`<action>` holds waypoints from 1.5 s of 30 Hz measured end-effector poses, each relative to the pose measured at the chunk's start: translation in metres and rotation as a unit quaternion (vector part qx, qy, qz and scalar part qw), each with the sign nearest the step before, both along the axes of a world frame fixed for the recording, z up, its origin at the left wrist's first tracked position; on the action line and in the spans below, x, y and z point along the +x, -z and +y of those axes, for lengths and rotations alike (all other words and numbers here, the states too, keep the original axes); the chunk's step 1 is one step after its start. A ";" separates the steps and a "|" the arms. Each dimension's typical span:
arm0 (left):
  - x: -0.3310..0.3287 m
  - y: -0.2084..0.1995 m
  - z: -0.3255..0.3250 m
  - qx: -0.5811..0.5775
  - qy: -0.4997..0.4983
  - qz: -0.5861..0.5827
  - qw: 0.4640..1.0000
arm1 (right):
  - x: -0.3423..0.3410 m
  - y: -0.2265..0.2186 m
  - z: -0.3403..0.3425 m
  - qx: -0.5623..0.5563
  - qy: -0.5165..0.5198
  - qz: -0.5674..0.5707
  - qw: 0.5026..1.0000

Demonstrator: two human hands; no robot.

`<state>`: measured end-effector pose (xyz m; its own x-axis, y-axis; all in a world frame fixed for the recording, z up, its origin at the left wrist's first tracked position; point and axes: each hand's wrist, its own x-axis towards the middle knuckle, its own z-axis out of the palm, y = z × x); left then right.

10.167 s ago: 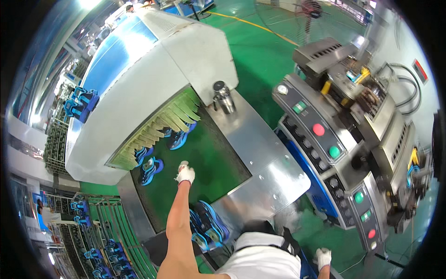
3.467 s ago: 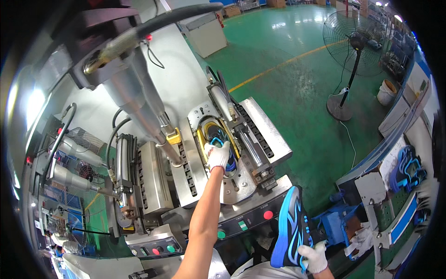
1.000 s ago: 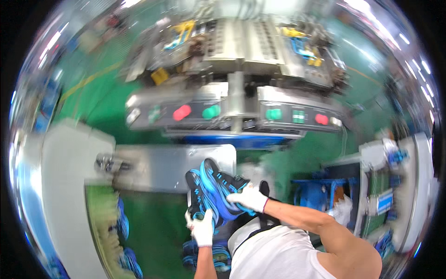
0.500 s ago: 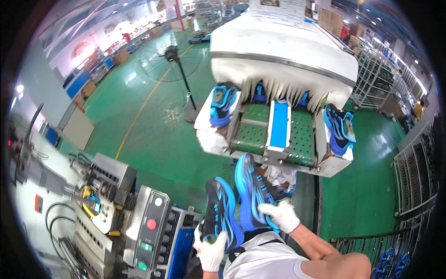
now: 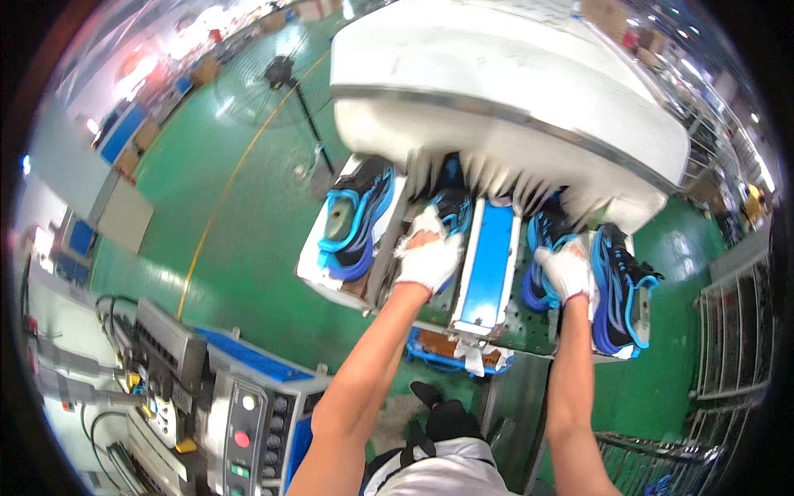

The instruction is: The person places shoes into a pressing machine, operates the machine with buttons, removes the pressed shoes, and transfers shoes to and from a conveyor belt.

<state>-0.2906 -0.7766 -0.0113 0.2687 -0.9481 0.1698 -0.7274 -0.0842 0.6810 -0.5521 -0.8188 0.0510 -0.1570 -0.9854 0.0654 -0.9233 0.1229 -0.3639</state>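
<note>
Green floor (image 5: 248, 240) spreads under a big white rounded machine (image 5: 513, 91). Its green belt tray (image 5: 529, 318) carries blue and black sports shoes. Left gloved hand (image 5: 430, 256) grips one shoe (image 5: 451, 211); right gloved hand (image 5: 566, 273) grips another shoe (image 5: 542, 248).

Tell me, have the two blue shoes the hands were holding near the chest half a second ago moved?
Yes. Both hands, left hand and right hand, have carried them forward onto the green belt at the white machine.

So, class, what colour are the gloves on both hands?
White gloves, seen best in the head view.
</note>
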 end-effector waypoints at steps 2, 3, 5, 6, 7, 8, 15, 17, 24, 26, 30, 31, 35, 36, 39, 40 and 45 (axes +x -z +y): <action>0.008 -0.020 0.001 0.071 0.029 0.081 0.994 | 0.016 -0.007 -0.022 0.077 -0.006 0.006 0.997; 0.006 -0.014 0.018 0.029 0.008 0.092 0.995 | 0.014 0.005 -0.030 0.096 -0.023 0.053 0.994; 0.009 0.010 0.064 -0.043 -0.047 0.110 0.992 | 0.050 0.013 0.013 -0.225 -0.108 0.040 0.967; 0.007 0.017 0.093 -0.075 -0.049 0.097 0.991 | 0.069 -0.002 0.047 -0.348 -0.151 -0.035 0.924; 0.004 0.037 0.124 -0.166 -0.048 0.081 0.982 | 0.092 -0.013 0.083 -0.386 -0.200 -0.138 0.890; 0.008 0.051 0.173 -0.106 -0.050 0.125 0.985 | 0.114 -0.006 0.117 -0.324 -0.264 -0.274 0.866; 0.019 0.198 0.659 0.310 -0.528 0.164 0.773 | 0.265 0.162 0.311 0.555 -0.462 -0.314 0.616; -0.085 0.223 0.840 0.454 -0.568 0.066 0.684 | 0.273 0.167 0.385 0.604 -0.524 -0.264 0.540; -0.324 0.223 1.059 0.122 -0.957 0.203 0.170 | 0.304 0.233 0.505 0.416 -0.699 0.046 0.580; -0.376 0.252 1.093 0.178 -0.944 0.241 0.140 | 0.299 0.252 0.522 0.359 -0.738 0.121 0.558; -0.349 0.272 1.181 0.207 -0.943 0.249 0.073 | 0.278 0.219 0.562 0.247 -0.749 0.245 0.564; -0.361 0.262 1.212 0.263 -0.940 0.212 0.039 | 0.277 0.194 0.592 0.257 -0.734 0.322 0.540; -0.315 0.205 1.308 0.134 -0.969 0.167 0.122 | 0.294 0.265 0.495 0.257 -0.765 0.345 0.479; -0.331 0.217 1.325 0.221 -0.963 0.062 0.139 | 0.302 0.256 0.510 0.202 -0.775 0.396 0.449; -0.309 0.236 1.349 0.316 -0.908 0.226 0.154 | 0.316 0.239 0.545 0.135 -0.774 0.422 0.453; -0.328 0.256 1.348 0.333 -0.910 0.172 0.178 | 0.325 0.250 0.567 0.116 -0.767 0.448 0.445; -0.374 0.298 1.309 0.222 -0.964 -0.077 0.123 | 0.330 0.245 0.671 0.082 -0.944 0.272 0.171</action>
